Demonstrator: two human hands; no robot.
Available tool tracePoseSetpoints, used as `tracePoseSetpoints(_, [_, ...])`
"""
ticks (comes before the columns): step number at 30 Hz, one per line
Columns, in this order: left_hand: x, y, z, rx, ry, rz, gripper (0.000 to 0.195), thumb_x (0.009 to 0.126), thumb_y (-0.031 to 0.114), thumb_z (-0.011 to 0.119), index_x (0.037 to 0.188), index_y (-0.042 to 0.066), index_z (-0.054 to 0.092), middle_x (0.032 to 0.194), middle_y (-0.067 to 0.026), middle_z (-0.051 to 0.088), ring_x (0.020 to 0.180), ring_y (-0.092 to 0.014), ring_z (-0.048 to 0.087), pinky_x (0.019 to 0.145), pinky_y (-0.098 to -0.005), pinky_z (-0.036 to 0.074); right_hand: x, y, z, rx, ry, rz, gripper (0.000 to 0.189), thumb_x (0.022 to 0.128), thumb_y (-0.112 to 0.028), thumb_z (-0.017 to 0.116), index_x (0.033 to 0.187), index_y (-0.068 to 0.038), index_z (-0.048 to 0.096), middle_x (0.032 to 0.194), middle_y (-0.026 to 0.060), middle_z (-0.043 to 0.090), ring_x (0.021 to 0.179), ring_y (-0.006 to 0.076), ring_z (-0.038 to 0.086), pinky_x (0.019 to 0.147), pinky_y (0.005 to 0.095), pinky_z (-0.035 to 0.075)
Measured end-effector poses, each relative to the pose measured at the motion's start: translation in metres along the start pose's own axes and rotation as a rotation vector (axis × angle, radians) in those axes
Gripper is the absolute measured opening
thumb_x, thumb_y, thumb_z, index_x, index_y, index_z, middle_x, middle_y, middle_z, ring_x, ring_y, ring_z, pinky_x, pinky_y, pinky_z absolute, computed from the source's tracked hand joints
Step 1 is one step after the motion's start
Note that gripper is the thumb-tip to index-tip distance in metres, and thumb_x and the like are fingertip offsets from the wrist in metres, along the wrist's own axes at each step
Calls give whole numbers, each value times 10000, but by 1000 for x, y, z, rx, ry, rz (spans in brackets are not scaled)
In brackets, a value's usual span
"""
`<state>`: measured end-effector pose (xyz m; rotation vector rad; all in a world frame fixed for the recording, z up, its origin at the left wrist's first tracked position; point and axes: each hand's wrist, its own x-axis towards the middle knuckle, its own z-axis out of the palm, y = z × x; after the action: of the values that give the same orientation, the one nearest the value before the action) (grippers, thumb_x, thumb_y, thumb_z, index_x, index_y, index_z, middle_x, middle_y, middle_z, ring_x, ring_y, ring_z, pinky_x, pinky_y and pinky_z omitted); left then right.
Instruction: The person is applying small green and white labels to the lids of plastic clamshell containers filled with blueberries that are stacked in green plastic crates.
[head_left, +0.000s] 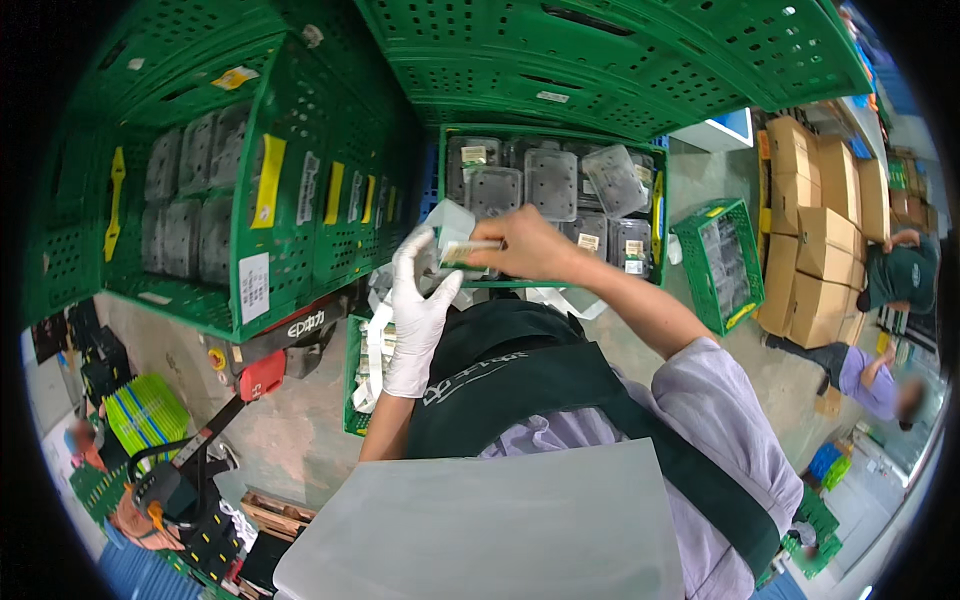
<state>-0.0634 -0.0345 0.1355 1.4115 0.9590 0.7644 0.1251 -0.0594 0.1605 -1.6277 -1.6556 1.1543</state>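
My left hand (416, 315), in a white glove, is raised at the near left edge of a green crate of clear plastic boxes. Its thumb and fingers curve around translucent material; whether they grip it is unclear. My bare right hand (525, 244) pinches a green-and-white printed label (459, 255) beside the left thumb. A translucent sheet-like piece (452, 217) rises just beyond the label. Several perforated clear plastic boxes (550, 184) lie in the green crate (555, 133), some bearing labels. One box (616, 180) lies tilted on the others. White strip (376, 337) hangs beside my left wrist.
Stacked green crates (322, 165) stand at left, with more boxes inside. A large green crate wall (600, 60) rises ahead. A pallet truck handle (217, 427) is lower left. At right are a smaller green crate (720, 262), cardboard cartons (825, 240) and people (870, 379).
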Motion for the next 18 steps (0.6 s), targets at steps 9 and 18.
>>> tracePoseSetpoints(9, [-3,-60,13,120,6,-357,181,683,80,739,725,13,576,610,46,509,548,-28,446,497,-197,383,-25,49,25,20,192,90,205,792,-230,636,723,-37,634,543,85,558,450,151,505,457,287,415])
tracePoseSetpoints(18, [-42,-65,-24,28,-273,-646,162,817,114,603,942,11,615,839,-34,640,731,-64,576,688,-219,464,64,219,34,-429,60,318,325,717,-367,677,767,-47,655,662,106,626,611,280,607,535,366,475])
